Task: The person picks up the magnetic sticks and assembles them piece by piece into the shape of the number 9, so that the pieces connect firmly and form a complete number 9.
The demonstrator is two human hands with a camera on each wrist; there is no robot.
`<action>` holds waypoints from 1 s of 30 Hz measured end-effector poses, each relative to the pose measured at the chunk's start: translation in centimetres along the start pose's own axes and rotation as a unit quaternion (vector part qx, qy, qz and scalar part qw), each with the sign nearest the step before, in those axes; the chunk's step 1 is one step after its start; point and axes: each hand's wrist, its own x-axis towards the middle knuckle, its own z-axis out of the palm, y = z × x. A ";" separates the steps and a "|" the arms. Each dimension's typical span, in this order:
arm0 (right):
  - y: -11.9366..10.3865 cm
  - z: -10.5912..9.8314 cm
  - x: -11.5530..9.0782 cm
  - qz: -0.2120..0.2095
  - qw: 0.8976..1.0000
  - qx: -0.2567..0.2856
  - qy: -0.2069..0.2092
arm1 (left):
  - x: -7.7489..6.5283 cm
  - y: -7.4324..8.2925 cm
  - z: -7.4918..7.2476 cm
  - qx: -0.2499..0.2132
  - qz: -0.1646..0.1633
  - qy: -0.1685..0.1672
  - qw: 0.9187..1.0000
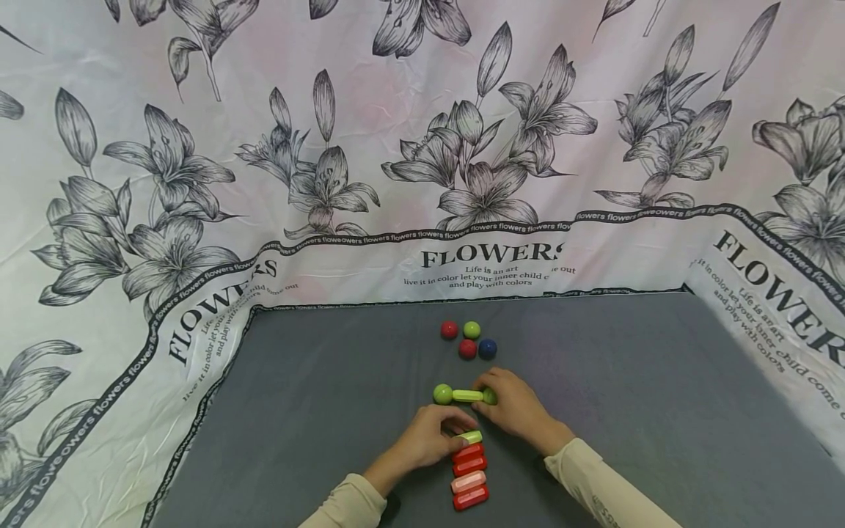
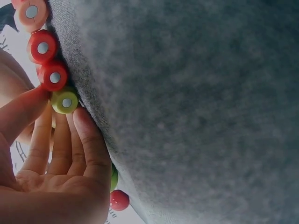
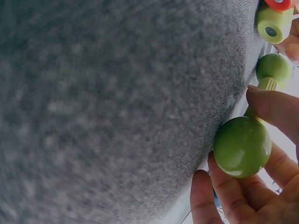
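1. Green bar (image 1: 468,395): long axis left-right, left ball (image 1: 443,394) and right ball (image 3: 243,147) at its ends.
2. Right hand (image 1: 516,405) nearer: thumb and fingers pinch the right ball.
3. Left hand (image 1: 429,438) on near side, pinching loose yellow-green bar (image 1: 471,436), roughly parallel, at far end of red/pink row (image 1: 469,465).
4. Grey bench (image 1: 317,411); four balls (image 1: 467,349) far side; flowered cloth (image 1: 370,268) behind.

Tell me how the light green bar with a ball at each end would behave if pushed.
The bar would probably roll sideways, since both end balls look round. It likely won't bend, as it looks straight and rigid. The ball at the right hand looks glossy, so may slip.
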 end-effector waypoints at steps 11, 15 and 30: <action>-0.1 0.1 0.0 0.011 1.000 0.002 -0.003 | 0.1 -0.2 0.1 -0.001 -0.007 0.001 1.000; 0.0 0.1 0.1 0.016 1.000 0.002 -0.004 | 0.1 -0.1 0.0 0.005 -0.008 0.000 1.000; -0.2 0.1 0.2 0.023 1.000 0.003 -0.004 | -0.1 0.0 0.1 0.027 -0.008 0.006 1.000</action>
